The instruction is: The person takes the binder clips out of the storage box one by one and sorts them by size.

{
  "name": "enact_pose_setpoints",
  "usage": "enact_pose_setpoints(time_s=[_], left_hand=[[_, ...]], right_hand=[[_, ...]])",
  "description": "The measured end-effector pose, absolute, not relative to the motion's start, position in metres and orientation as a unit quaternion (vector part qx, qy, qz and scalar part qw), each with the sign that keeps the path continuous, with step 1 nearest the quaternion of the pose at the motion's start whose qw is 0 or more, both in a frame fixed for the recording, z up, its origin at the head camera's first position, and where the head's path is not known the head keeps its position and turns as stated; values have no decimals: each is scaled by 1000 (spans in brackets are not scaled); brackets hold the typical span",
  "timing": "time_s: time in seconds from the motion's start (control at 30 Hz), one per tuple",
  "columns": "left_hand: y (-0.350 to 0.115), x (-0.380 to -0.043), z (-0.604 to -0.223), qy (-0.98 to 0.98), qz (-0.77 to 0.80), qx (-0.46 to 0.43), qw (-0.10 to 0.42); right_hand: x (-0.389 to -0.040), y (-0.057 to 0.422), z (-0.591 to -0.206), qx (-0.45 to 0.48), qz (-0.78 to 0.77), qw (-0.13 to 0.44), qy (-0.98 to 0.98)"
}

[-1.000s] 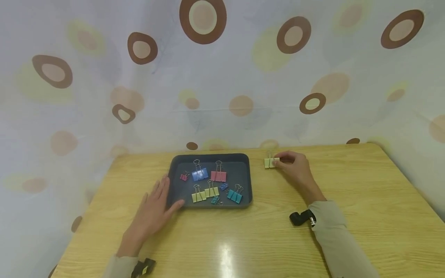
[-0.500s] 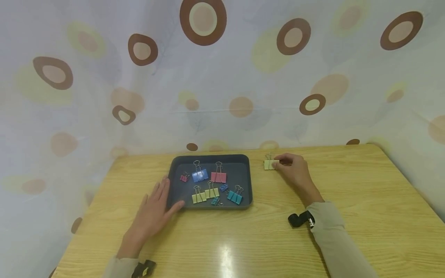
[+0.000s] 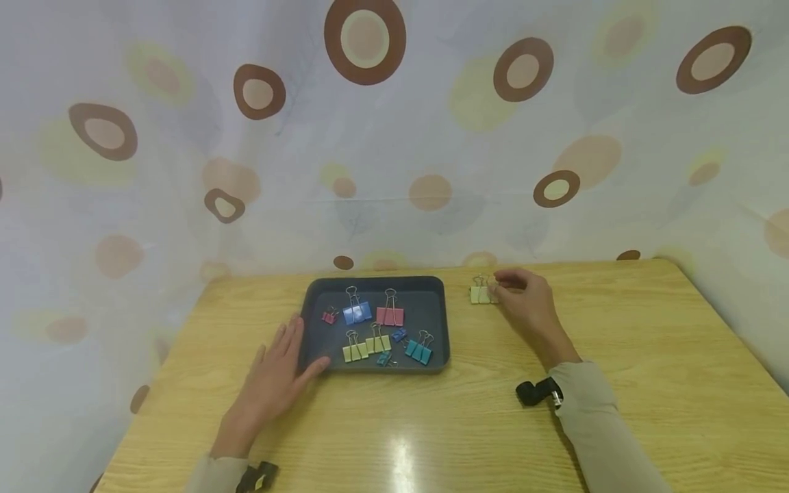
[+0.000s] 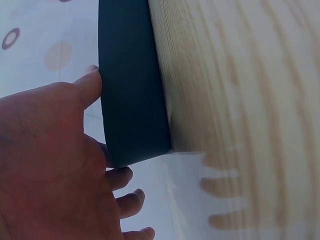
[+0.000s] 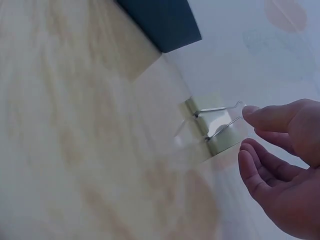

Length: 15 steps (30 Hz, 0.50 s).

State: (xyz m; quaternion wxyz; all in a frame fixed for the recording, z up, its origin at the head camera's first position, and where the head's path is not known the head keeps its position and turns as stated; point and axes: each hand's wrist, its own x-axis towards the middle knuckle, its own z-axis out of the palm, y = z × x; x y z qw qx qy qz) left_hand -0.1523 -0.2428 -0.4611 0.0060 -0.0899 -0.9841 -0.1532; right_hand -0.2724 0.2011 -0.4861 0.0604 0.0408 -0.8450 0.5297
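My left hand [image 3: 271, 380] lies against the left side of a dark tray [image 3: 436, 308], fingers extended and thumb at the front rim. A pale yellow binder clip [image 3: 480, 295] stands on the table right of the tray, wire handles up. My right hand [image 3: 529, 301] is at the clip's right end. In the right wrist view, the thumb tip is right at a wire handle of the binder clip [image 5: 217, 132], and the other fingers are loosely bent and spread from the thumb. Inside the tray lie two yellow binder clips [image 3: 355, 352].
Also in the tray are a large blue clip [image 3: 357, 313], a large pink clip [image 3: 390, 316], a teal clip [image 3: 419, 352] and several small ones. Behind the wooden table [image 3: 468, 424] hangs a patterned cloth [image 3: 431, 137].
My right thumb and fingers have shifted from pinching the yellow binder clip's right end to spread beside its handles. The clip stays about where it was. My left hand has kept its place.
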Motion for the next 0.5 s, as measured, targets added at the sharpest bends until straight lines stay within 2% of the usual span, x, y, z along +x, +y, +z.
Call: enact_pose_setpoints(time_s=[0.13,0.5], left_hand=[[-243,-152,-460,-984,-154,-89,4],[-243,-152,-461,-984,-154,-93,9]], right_hand=[[-273,200,-477,90,519,98,-844],[-262,183,-452,134,542,64,-827]])
